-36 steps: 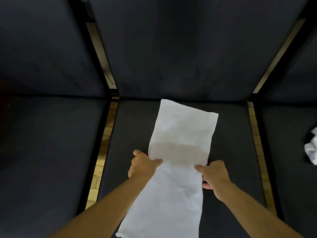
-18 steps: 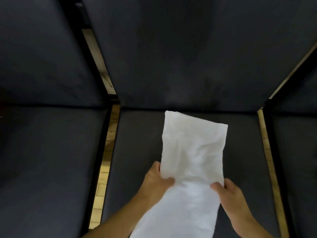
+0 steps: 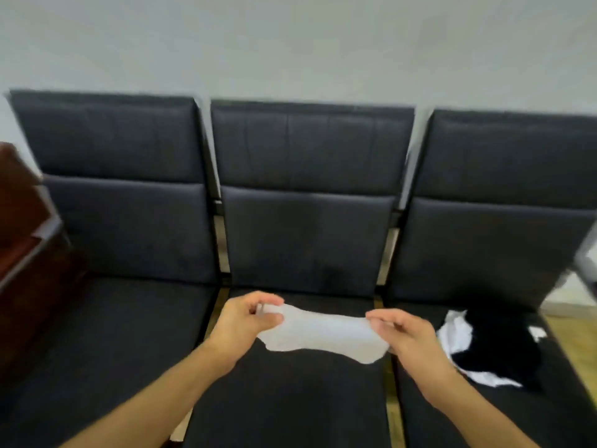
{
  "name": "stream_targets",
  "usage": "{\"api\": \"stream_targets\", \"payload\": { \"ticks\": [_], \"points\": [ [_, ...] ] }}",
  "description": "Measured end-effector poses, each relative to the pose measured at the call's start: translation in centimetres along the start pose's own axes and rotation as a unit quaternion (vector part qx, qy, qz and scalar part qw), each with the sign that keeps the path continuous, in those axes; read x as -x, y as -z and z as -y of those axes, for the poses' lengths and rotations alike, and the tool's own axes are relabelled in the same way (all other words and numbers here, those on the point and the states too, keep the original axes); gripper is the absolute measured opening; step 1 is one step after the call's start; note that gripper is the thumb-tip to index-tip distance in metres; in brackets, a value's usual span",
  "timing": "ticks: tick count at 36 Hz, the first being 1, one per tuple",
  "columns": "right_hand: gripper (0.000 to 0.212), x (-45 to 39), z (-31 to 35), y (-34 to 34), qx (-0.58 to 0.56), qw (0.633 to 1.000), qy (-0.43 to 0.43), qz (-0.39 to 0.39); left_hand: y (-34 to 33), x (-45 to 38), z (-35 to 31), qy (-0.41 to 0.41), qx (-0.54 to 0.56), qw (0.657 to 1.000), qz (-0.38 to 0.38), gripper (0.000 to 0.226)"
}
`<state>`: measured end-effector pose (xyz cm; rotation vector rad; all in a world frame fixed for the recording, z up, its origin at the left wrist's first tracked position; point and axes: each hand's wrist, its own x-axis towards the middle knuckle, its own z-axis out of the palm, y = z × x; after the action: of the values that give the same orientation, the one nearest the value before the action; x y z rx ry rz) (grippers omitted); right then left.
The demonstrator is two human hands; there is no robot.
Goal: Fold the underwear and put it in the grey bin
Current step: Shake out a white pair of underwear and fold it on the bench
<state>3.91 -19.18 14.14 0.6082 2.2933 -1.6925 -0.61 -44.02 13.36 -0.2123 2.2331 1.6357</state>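
Head view, blurred by motion; a row of three dark upholstered seats (image 3: pixel 310 240) stands against a pale wall (image 3: pixel 290 43). A white, soft cloth piece of underwear (image 3: pixel 319 333) is held in the air above the front half of the middle seat cushion (image 3: pixel 290 392), stretched sideways between both hands; whether its lower edge touches the cushion I cannot tell.

Left hand (image 3: pixel 247 321): fingers curled, thumb and fingertips pinching the left end of the underwear, a small fold of cloth showing between them; forearm enters from the lower-left corner of the frame.

Right hand (image 3: pixel 405 334): thumb and forefinger pinching the right end of the underwear, remaining fingers loosely curled below it; forearm enters from the lower-right corner.

The underwear's lower edge sags in a wavy line, lowest near the right hand.

On the right seat cushion (image 3: pixel 517 425), towards its back edge, lies a heap of black and white garments (image 3: pixel 491 347), well apart from the left hand and just beside the right one as seen from here; the pieces cannot be told apart.

At the far left edge of the frame, beside the left seat, a reddish-brown wooden piece of furniture (image 3: pixel 22 240); too blurred to identify further.
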Motion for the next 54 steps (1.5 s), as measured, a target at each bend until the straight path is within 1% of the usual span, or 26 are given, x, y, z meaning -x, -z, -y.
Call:
{"api": "stream_targets", "payload": {
  "ticks": [2, 5, 7, 11, 14, 17, 20, 22, 25, 29, 32, 35, 38, 41, 43, 47, 51, 52, 53, 54],
  "points": [
    [0.015, 4.7, 5.7, 3.7, 0.013, 0.999, 0.048, 0.018, 1.1, 4.4, -6.9, -0.05, -0.001, 0.999, 0.001, 0.026],
    [0.03, 10.9, 13.9, 8.8, 0.039, 0.991, 0.12, 0.034, 2.9, 10.0, -16.6, -0.133, -0.023, 0.991, -0.007, 0.032],
    [0.037, 15.6, 19.6, 12.3, 0.046, 0.984, 0.17, 0.028, 4.2, 14.1, -23.4, -0.19, -0.032, 0.981, -0.017, 0.033],
    [0.035, 23.1, 29.0, 17.7, 0.028, 0.968, 0.249, 0.004, 5.8, 19.5, -34.3, -0.27, -0.016, 0.963, -0.014, 0.033],
    [0.035, 27.9, 33.7, 20.1, 0.018, 0.957, 0.289, -0.029, 6.6, 23.1, -40.1, -0.301, -0.02, 0.953, 0.004, 0.034],
    [0.034, 31.5, 36.9, 21.6, 0.021, 0.951, 0.306, -0.047, 7.6, 25.5, -44.1, -0.307, -0.045, 0.95, 0.03, 0.039],
    [0.034, 34.7, 39.3, 23.3, 0.015, 0.944, 0.321, -0.072, 7.9, 27.9, -47.9, -0.332, -0.052, 0.941, 0.035, 0.043],
    [0.033, 35.6, 40.4, 23.7, 0.001, 0.942, 0.325, -0.083, 7.9, 28.3, -49.2, -0.354, -0.051, 0.934, 0.021, 0.042],
    [0.033, 36.5, 41.1, 24.7, -0.006, 0.939, 0.324, -0.114, 6.9, 28.4, -51.2, -0.386, -0.055, 0.921, 0.013, 0.039],
    [0.047, 37.1, 41.2, 26.6, -0.014, 0.943, 0.301, -0.137, 4.7, 28.2, -53.5, -0.423, -0.078, 0.903, 0.008, 0.037],
    [0.051, 37.1, 40.6, 27.7, -0.005, 0.947, 0.275, -0.165, 3.1, 27.6, -54.6, -0.445, -0.106, 0.889, 0.01, 0.042],
    [0.052, 37.0, 39.9, 29.2, 0.008, 0.95, 0.249, -0.188, 1.3, 27.4, -55.7, -0.474, -0.139, 0.87, 0.014, 0.041],
    [0.044, 37.0, 39.0, 30.8, 0.027, 0.946, 0.225, -0.23, -1.0, 26.8, -56.7, -0.501, -0.164, 0.849, 0.026, 0.04],
    [0.024, 37.6, 37.9, 32.7, 0.036, 0.942, 0.193, -0.271, -3.9, 26.6, -57.5, -0.524, -0.184, 0.831, 0.039, 0.035],
    [0.014, 38.2, 36.9, 34.4, 0.048, 0.934, 0.175, -0.307, -6.3, 26.5, -57.9, -0.539, -0.206, 0.815, 0.045, 0.033],
    [0.013, 39.8, 34.2, 37.6, 0.082, 0.907, 0.136, -0.391, -11.8, 26.7, -58.4, -0.565, -0.236, 0.786, 0.086, 0.028],
    [0.013, 40.7, 29.9, 39.7, 0.127, 0.877, 0.088, -0.455, -17.9, 26.8, -57.5, -0.58, -0.264, 0.757, 0.141, 0.025],
    [0.012, 41.3, 27.1, 40.7, 0.129, 0.865, 0.061, -0.482, -21.6, 26.8, -56.9, -0.581, -0.268, 0.748, 0.176, 0.025],
    [0.01, 41.2, 26.4, 40.8, 0.151, 0.858, 0.068, -0.487, -22.1, 26.6, -56.6, -0.578, -0.266, 0.75, 0.18, 0.026],
    [0.009, 41.3, 25.0, 41.0, 0.172, 0.853, 0.062, -0.489, -23.3, 26.5, -55.9, -0.573, -0.263, 0.75, 0.201, 0.026]
  ]
}}
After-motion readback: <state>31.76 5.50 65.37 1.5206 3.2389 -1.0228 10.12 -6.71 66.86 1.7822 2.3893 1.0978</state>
